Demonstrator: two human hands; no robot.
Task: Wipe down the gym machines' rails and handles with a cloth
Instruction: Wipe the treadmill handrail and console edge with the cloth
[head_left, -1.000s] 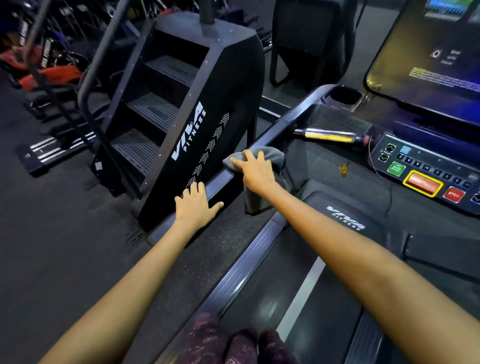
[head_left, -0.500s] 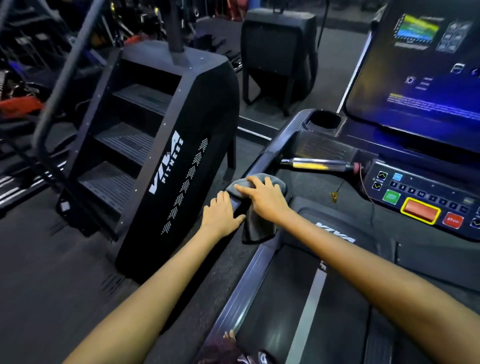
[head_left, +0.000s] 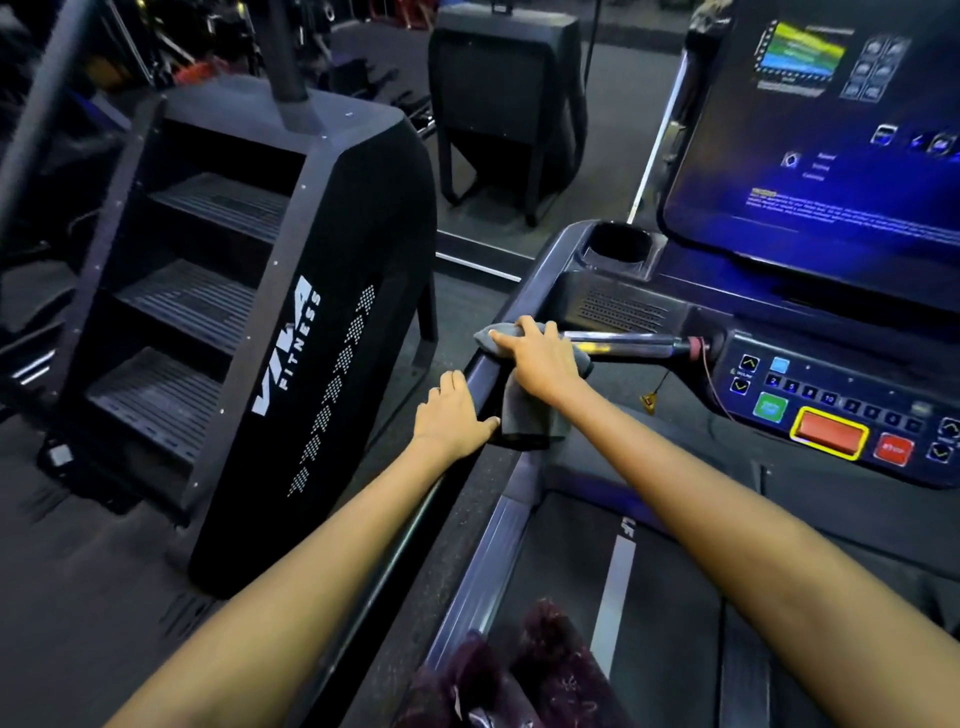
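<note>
Viva Fitness stair climber (head_left: 291, 332) sits off to the left, then the left hand (head_left: 451, 415) lies flat with relaxed fingers on the treadmill's side rail (head_left: 480, 371), just beside the right hand (head_left: 540, 361) pressing a grey cloth (head_left: 524, 423) under its fingers where rail meets chrome handlebar (head_left: 631, 344), cloth's tail dangling below.

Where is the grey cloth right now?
In the head view the cloth is near the centre, draped over the treadmill's left side rail under the right hand, beside the chrome handle, with the left hand just left of it.

bare forearms (head_left: 322, 566), fuzzy maroon footwear (head_left: 524, 670)
</note>
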